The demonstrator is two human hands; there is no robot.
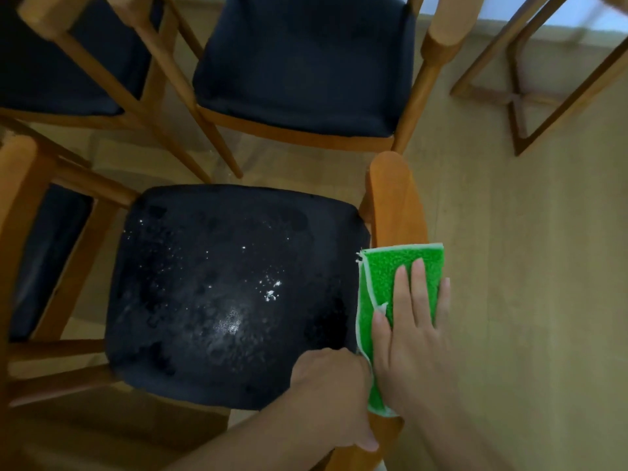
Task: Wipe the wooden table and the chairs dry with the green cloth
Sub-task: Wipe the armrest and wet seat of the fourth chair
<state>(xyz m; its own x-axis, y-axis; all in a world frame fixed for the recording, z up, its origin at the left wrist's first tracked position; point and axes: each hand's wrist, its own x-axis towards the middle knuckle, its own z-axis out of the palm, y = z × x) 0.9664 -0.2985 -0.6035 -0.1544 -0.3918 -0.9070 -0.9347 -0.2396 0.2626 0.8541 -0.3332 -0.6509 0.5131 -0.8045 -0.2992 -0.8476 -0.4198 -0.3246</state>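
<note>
We press the green cloth (401, 283) flat under our right hand (413, 331), fingers straight, on the near chair's right armrest (394, 205). Our left hand (331, 396) grips that armrest below the cloth. We should stroke along its length, then do the speckled seat (231, 294) beside it.

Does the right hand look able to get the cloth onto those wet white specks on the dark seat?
Probably yes. The right hand presses the green cloth flat on the armrest beside the seat, and nothing lies between it and the specks.
</note>
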